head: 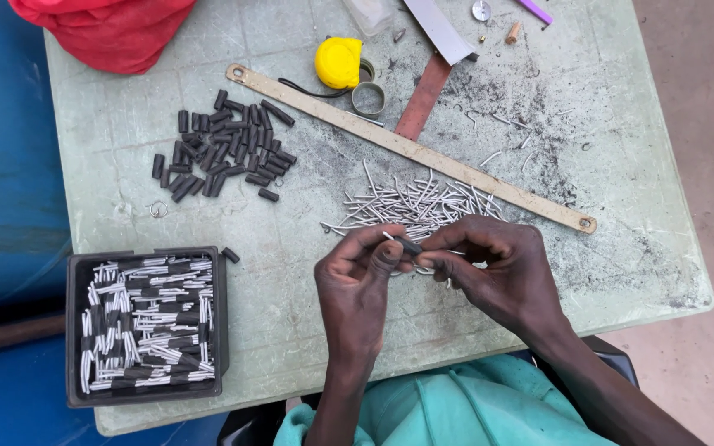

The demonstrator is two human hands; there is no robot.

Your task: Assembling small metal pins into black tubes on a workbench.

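My left hand (355, 281) and my right hand (493, 268) meet over the near middle of a pale green table (283, 248). Between their fingertips they pinch a short black tube (409, 245) with a thin silver metal pin (390, 237) sticking out of its left end. Just beyond the hands lies a loose heap of silver pins (419, 202). A pile of black tubes (223, 149) lies at the table's far left. A black tray (147, 326) at the near left holds several pins fitted with black tubes.
A long beige metal strip (411, 149) crosses the table diagonally. Behind it sit a yellow tape measure (338, 62), a reddish flat bar (423, 97) and a red cloth (109, 29). Dark filings speckle the far right of the tabletop. A small ring (158, 209) lies near the tray.
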